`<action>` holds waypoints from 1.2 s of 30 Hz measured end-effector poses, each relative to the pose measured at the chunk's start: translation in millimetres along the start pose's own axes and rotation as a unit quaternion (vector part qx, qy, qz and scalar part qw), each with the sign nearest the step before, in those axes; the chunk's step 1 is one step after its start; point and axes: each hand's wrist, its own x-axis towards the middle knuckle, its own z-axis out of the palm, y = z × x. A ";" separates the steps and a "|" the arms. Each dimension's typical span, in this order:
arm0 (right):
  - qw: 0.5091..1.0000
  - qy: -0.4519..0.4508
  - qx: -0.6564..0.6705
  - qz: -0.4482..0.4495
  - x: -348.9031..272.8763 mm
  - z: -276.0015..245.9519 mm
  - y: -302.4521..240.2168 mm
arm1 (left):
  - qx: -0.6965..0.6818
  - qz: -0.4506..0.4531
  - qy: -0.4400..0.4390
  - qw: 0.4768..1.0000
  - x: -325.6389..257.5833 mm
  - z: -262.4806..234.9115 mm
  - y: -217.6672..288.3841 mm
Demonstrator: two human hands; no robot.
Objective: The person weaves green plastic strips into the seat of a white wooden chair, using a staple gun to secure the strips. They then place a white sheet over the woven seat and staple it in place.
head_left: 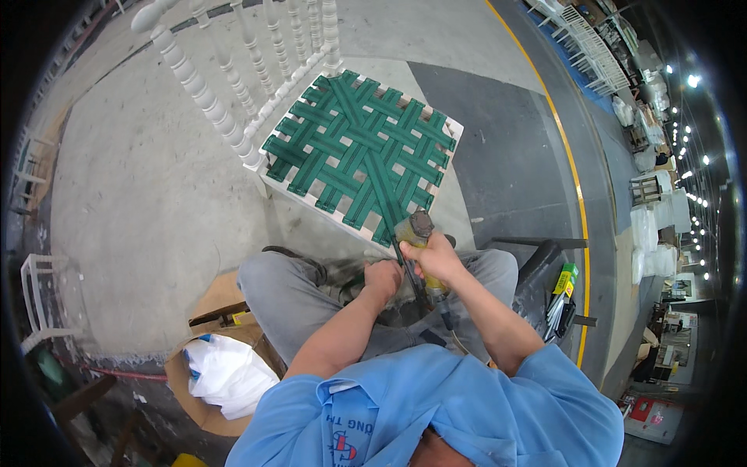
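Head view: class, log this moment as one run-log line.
right hand: grips pneumatic stapler | left hand: pulls green webbing strap | white chair frame: seat woven

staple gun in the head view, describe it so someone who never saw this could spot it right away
Start at the white spindle-back chair with the seat of woven green webbing. At the seat's near corner, above the person's grey-trousered knees, the right hand grips the staple gun, with the left hand close beside it. It is the only yellowish tool with a round dark cap, pressed to the green straps.
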 end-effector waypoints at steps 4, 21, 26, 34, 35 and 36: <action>0.998 0.016 0.058 -0.024 -9.8 -9.0 3.1 | 0.010 0.011 0.017 1.000 -0.7 1.2 1.4; 0.993 -0.002 0.103 -0.049 -15.9 -47.2 21.2 | -0.626 0.026 -0.072 0.776 27.1 -142.7 -17.2; 0.997 0.010 0.072 -0.031 1.4 -36.8 18.8 | -0.618 0.015 -0.082 0.782 55.1 -128.4 -19.8; 1.000 0.008 0.027 -0.009 10.3 -28.5 3.9 | -0.626 -0.008 -0.083 0.775 58.5 -130.2 -21.1; 1.000 0.006 0.024 -0.005 10.8 -26.3 2.8 | -0.629 -0.009 -0.083 0.773 58.3 -130.7 -22.1; 1.000 0.005 0.021 -0.002 11.4 -24.4 3.3 | -0.632 -0.010 -0.084 0.770 58.0 -132.0 -22.0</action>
